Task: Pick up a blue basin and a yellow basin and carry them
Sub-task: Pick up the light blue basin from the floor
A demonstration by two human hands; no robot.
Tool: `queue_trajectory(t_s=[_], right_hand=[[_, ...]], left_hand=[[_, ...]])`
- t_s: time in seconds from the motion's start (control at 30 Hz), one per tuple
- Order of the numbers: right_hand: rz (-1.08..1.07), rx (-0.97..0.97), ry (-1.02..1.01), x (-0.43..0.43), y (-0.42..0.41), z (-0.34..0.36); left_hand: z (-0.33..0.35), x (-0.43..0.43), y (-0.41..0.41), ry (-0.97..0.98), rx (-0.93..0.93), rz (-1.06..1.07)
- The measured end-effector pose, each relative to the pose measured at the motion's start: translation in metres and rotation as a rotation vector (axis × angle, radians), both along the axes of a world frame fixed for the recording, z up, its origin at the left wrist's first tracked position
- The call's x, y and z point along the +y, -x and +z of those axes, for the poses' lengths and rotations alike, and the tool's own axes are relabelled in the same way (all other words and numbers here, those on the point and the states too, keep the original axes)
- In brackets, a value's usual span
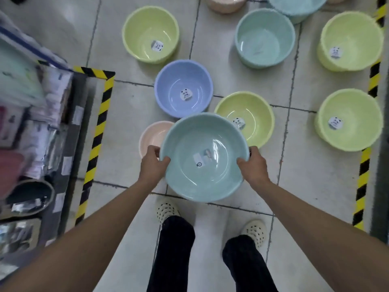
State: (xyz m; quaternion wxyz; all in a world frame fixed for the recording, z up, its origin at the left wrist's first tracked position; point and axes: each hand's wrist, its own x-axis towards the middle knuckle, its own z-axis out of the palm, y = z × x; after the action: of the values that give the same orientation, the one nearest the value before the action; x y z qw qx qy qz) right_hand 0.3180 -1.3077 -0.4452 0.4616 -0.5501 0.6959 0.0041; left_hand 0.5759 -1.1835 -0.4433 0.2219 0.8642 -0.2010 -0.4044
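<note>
I hold a light blue-green basin (189, 148) above the tiled floor, my left hand (152, 163) gripping its left rim and my right hand (253, 165) its right rim. A sticker lies in its bottom. Just beyond it on the floor stands a periwinkle blue basin (168, 89) with a panda sticker. To the right of that one, a yellow basin (259, 108) sits partly hidden behind the held basin. More yellow basins stand at the far left (136, 34) and along the right side (357, 30), (357, 108).
A pink basin (150, 135) sits on the floor under my left hand. Another light blue basin (265, 24) stands further off. A shelf of packaged goods (42, 123) edged with black-yellow tape fills the left. Striped tape (362, 175) runs along the right. My feet are below.
</note>
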Motion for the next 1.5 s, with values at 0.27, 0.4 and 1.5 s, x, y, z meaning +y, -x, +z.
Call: queue_trajectory(t_s=[0.27,0.4,1.5], right_hand=[[0.193,-0.015,-0.086,0.013,-0.130,-0.002],[0.101,-0.064,-0.125,0.016,-0.162,-0.036],[0.321,0.121,-0.171,0.000,-0.169,-0.294]], left_hand=[[-0.010,0.065,-0.105,-0.096,-0.005,0.120],[-0.043,0.079,-0.133,-0.170,0.007,0.161],[-0.286,0.055,-0.135,-0.302,-0.087,0.029]])
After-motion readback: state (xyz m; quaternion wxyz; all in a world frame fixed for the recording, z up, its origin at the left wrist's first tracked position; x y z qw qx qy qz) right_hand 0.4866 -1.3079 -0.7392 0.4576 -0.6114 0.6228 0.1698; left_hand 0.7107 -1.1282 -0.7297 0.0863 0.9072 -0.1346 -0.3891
